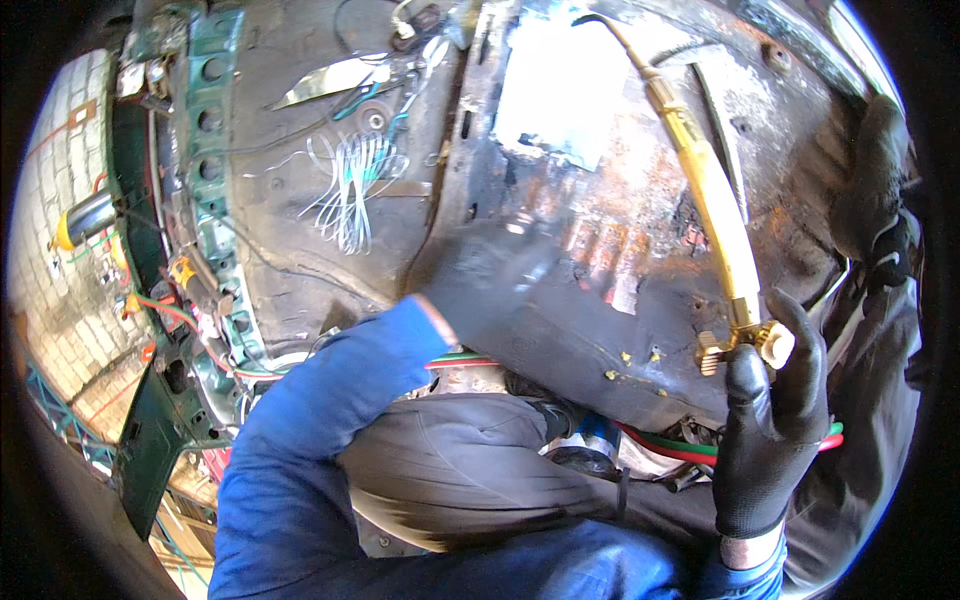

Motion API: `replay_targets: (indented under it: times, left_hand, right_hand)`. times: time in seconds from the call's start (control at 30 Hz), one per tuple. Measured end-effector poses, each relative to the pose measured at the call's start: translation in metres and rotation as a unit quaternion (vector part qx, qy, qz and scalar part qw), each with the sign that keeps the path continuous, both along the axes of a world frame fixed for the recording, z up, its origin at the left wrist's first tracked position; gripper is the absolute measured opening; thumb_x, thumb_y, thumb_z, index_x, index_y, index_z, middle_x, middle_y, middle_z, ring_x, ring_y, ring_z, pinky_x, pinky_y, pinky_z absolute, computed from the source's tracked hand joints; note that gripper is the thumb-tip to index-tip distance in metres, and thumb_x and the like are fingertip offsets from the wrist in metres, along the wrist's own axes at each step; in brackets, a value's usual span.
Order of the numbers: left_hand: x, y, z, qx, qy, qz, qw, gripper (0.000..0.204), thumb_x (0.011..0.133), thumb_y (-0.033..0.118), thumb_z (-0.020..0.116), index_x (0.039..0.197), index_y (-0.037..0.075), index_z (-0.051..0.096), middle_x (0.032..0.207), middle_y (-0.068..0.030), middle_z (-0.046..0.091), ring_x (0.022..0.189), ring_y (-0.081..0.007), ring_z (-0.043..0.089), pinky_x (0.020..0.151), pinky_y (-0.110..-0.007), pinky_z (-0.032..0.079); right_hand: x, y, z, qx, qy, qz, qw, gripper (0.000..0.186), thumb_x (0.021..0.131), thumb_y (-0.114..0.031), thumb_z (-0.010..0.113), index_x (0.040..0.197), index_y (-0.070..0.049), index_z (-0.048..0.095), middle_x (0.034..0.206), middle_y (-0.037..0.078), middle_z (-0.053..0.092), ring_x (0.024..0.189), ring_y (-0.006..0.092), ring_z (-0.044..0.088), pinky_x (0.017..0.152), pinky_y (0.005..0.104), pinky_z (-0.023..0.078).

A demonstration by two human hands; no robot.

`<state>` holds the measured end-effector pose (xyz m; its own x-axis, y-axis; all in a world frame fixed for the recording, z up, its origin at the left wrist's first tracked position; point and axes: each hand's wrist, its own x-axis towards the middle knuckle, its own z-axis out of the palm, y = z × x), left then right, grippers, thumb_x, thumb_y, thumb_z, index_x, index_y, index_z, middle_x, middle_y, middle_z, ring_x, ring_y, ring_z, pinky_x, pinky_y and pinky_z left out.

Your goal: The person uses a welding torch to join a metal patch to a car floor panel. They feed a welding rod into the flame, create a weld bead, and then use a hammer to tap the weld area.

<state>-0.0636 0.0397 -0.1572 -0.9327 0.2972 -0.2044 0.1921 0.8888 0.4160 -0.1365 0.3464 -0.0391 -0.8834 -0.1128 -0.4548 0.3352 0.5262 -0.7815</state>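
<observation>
A brass gas torch (712, 200) with a long thin bent tip stands upright in my right hand (770, 440), black-gloved. The fingers and thumb are closed around its valve end, next to the brass knobs (772, 344). My left hand (490, 275), also in a black glove, is over the rusty metal floor panel (600, 225), left of the torch. Motion blurs its fingers; a small shiny spot shows at their tips, too smeared to name. Red and green hoses (690, 450) run beneath my right hand.
Left of a raised metal rib (465, 130) lies a bundle of thin pale wires (355, 185). A hammer-like tool with a dark handle (720, 125) rests behind the torch. A green perforated frame (207, 120) stands at the left, a brick wall (75, 250) beyond it.
</observation>
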Motion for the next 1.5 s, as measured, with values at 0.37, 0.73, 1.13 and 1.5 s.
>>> replay_targets:
  times: [0.37,0.73,1.13,1.5]
  left_hand:
    - [0.012,0.173,-0.081,0.031,-0.002,-0.012,0.999,0.050,0.092,0.026,0.068,0.139,0.009,0.062,0.122,-0.0169,0.067,0.119,-0.0327,0.064,0.095,-0.051,0.052]
    - [-0.015,-0.079,-0.009,-0.170,-0.029,0.072,0.982,0.034,0.092,0.031,0.072,0.116,0.006,0.071,0.116,-0.0231,0.070,0.110,-0.0413,0.066,0.103,-0.050,0.051]
    - [0.051,-0.247,-0.047,-0.197,-0.123,0.445,0.865,0.114,0.080,0.043,0.089,0.166,-0.002,0.029,0.161,-0.0331,0.045,0.150,-0.0441,0.046,0.125,-0.044,0.038]
    - [0.082,-0.191,0.069,0.029,-0.019,0.445,0.895,0.055,0.098,0.009,0.057,0.152,-0.002,0.049,0.118,-0.0185,0.069,0.110,-0.0293,0.069,0.095,-0.040,0.054]
  right_hand:
    - [-0.002,0.001,0.009,0.003,0.035,-0.066,0.997,0.042,0.106,-0.011,0.067,0.146,0.001,0.058,0.125,0.011,0.069,0.101,0.0118,0.066,0.088,0.0268,0.054]
    - [-0.007,0.009,0.005,0.022,0.066,-0.091,0.993,0.037,0.110,-0.016,0.064,0.144,0.000,0.062,0.115,0.007,0.071,0.091,0.0082,0.062,0.077,0.0232,0.049]
    - [-0.009,0.010,-0.003,-0.057,-0.057,-0.142,0.987,0.046,0.108,-0.032,0.068,0.139,0.001,0.062,0.114,0.007,0.069,0.096,0.0109,0.063,0.082,0.0265,0.051]
    - [0.020,-0.003,-0.020,-0.118,-0.195,-0.131,0.965,0.042,0.114,-0.042,0.058,0.121,-0.001,0.066,0.103,0.004,0.070,0.092,0.0089,0.060,0.083,0.0282,0.049]
